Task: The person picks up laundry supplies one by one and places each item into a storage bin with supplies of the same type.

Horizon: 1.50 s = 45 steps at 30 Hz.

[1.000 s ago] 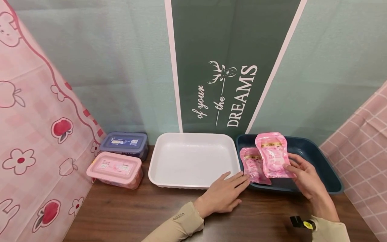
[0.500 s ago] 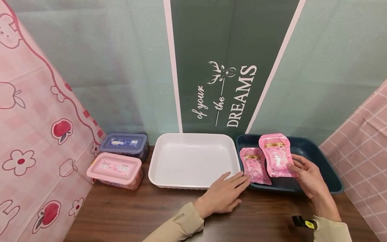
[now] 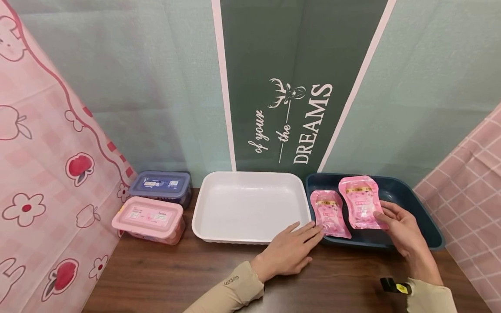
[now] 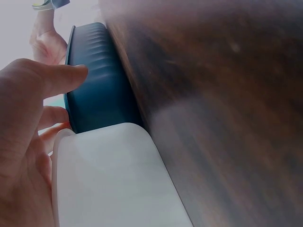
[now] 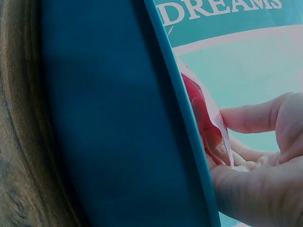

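Observation:
Two glossy pink pouches with gold bands are at the dark blue tray in the head view. The right-hand pouch is over the tray, pinched at its lower right edge between thumb and fingers of my right hand. In the right wrist view, the thumb presses this pouch from one side with fingers behind it. The other pouch lies at the tray's left end. My left hand stretches across the front corner of the white tray, fingers fairly straight, fingertips at that pouch's lower left edge.
To the left of the white tray stand a blue lidded box and a pink lidded box. A green printed cloth hangs behind the trays. Pink cloths flank both sides of the brown wooden table.
My right hand has moved slightly right, carrying its pouch away from the other one. The pouches overlapped before; now a gap shows between them. My left hand has stayed put.

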Tool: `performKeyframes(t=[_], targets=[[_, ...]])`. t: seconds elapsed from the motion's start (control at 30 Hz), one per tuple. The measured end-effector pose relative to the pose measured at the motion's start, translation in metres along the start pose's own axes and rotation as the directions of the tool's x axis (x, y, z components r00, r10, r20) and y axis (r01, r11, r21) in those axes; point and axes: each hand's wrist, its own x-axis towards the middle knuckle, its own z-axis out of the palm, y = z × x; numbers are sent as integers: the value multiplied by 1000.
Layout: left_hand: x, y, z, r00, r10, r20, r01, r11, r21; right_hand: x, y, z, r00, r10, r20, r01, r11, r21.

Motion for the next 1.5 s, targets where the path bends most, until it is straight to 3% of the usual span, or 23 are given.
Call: performKeyframes(t=[0.37, 0.63, 1.2, 1.5], targets=[[1, -1, -1, 1000, 5, 12, -5, 1000, -7, 2, 2, -5, 999, 40, -21, -41, 996, -78], [1, 0, 0, 1000, 3, 12, -3, 1000, -11, 4, 6, -6, 998, 33, -44, -42, 972, -231], [1, 1, 1, 1000, 6, 13, -6, 1000, -13, 5, 8, -9, 999, 15, -48, -25, 972, -232], [0, 1, 0, 1000, 8, 11, -8, 1000, -14, 5, 8, -7, 997, -21, -75, -11, 916, -401]])
